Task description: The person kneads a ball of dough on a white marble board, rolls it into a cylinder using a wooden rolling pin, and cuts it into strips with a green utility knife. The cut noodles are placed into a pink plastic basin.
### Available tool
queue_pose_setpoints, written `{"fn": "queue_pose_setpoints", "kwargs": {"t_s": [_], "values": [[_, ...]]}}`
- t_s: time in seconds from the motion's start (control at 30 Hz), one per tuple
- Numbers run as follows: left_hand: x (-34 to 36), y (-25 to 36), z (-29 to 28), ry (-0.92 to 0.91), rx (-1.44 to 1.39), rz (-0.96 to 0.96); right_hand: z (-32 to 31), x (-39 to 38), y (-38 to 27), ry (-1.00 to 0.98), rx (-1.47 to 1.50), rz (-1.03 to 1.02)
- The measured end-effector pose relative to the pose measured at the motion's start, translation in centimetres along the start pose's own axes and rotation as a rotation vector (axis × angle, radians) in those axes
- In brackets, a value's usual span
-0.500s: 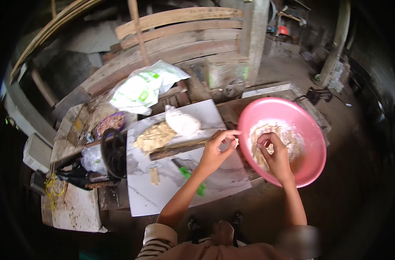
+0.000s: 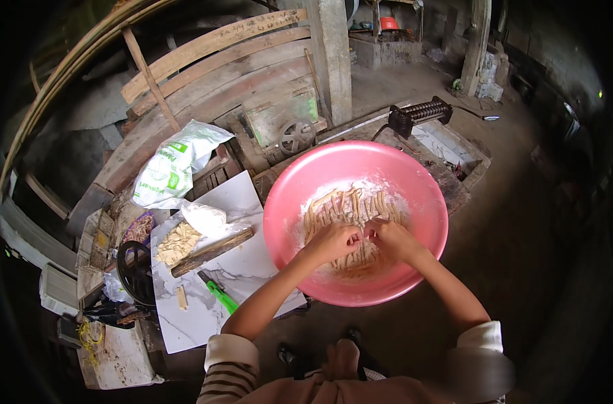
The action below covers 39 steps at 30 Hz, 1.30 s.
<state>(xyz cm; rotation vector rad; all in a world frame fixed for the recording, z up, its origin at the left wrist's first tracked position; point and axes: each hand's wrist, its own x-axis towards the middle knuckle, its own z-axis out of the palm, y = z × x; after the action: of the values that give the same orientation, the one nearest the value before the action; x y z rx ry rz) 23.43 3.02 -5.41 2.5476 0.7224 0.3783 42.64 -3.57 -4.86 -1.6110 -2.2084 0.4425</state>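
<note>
My left hand and my right hand meet inside a large pink basin, fingers curled and pinched; whatever they hold is hidden. Around and beneath them lie several pale dough strips dusted with white powder. To the left, a marbled board bears a heap of dough, a plastic bag of white powder, a wooden stick, a green-handled knife and short dough strips.
A white-and-green sack, purple bowl and black wheel sit at left. Behind the basin stand a roller machine, metal wheel and concrete post. Stacked planks line the back.
My view has turned rightward, so the scene sits further left in the picture. My left hand has moved right, from near the board into the basin beside my right hand.
</note>
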Motion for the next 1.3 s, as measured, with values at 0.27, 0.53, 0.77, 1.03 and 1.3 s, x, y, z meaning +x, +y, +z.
{"fn": "queue_pose_setpoints", "kwargs": {"t_s": [0.27,0.53,0.77,1.03,1.3], "values": [[2.2,-2.4,-0.2,0.25,0.34,0.0,-1.7,3.7,1.0,0.179,-0.109,0.128],[-10.6,1.0,-6.3,0.707,0.121,-0.191,0.3,2.3,-13.0,0.571,0.241,-0.146],[-28.0,-2.8,-6.2,0.862,0.088,-0.558,13.2,6.7,-24.7,-0.005,0.587,-0.247],[-43.9,-10.3,-6.5,0.869,0.146,-0.793,27.8,14.0,-33.4,-0.225,0.595,-0.308],[-46.3,-18.4,-7.7,0.728,0.207,-0.668,33.4,17.6,-36.9,-0.16,0.273,-0.22]]}}
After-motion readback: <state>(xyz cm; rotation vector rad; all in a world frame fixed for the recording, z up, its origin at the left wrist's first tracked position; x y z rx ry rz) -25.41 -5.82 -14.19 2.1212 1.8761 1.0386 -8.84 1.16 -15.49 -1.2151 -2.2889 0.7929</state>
